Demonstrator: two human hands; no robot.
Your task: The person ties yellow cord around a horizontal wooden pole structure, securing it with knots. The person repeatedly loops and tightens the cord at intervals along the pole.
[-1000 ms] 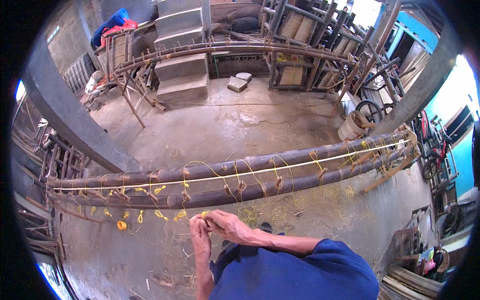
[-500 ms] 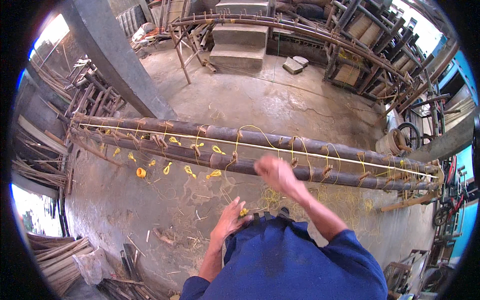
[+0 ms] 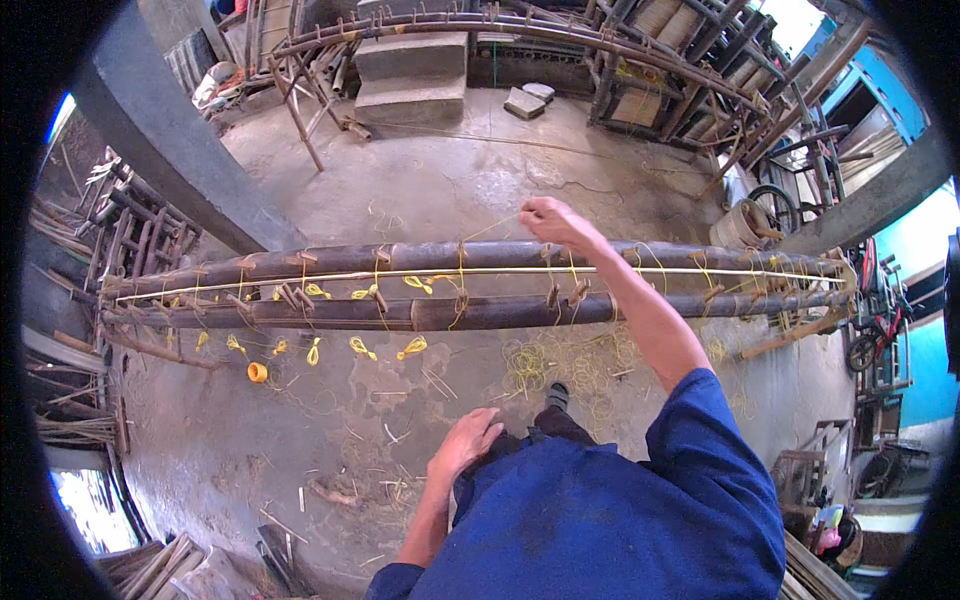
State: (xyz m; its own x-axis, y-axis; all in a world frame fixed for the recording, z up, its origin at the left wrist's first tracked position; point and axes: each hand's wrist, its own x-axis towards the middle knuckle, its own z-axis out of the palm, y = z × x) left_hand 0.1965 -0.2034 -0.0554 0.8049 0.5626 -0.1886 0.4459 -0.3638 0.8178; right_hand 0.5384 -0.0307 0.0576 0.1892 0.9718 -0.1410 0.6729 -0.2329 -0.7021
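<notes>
My right hand [image 3: 555, 222] is closed beyond the far bamboo pole [image 3: 520, 254], pinching a thin yellow cord [image 3: 490, 229]. The cord runs left, taut, to a wooden peg in that pole. My left hand [image 3: 466, 440] rests beside my dark trousers, fingers stretched out, with nothing visible in it. A near bamboo pole [image 3: 480, 313] lies parallel, also set with pegs. Between the two poles runs a long pale strip [image 3: 520, 270]. Several small yellow cord bundles [image 3: 411, 348] hang below the near pole on the left.
A yellow-orange roll [image 3: 257, 372] hangs or lies at the left. Loose yellow cord [image 3: 525, 365] and wood scraps litter the concrete floor. Beyond stand concrete steps [image 3: 410, 100], another pegged pole rack [image 3: 520, 22] and a slanting pillar [image 3: 170, 130]. A motorbike [image 3: 880, 315] stands at the right.
My right hand has moved up and away, from above the near pole to past the far one, drawing the cord out. My left hand stays low; the yellow bundle beside it no longer shows.
</notes>
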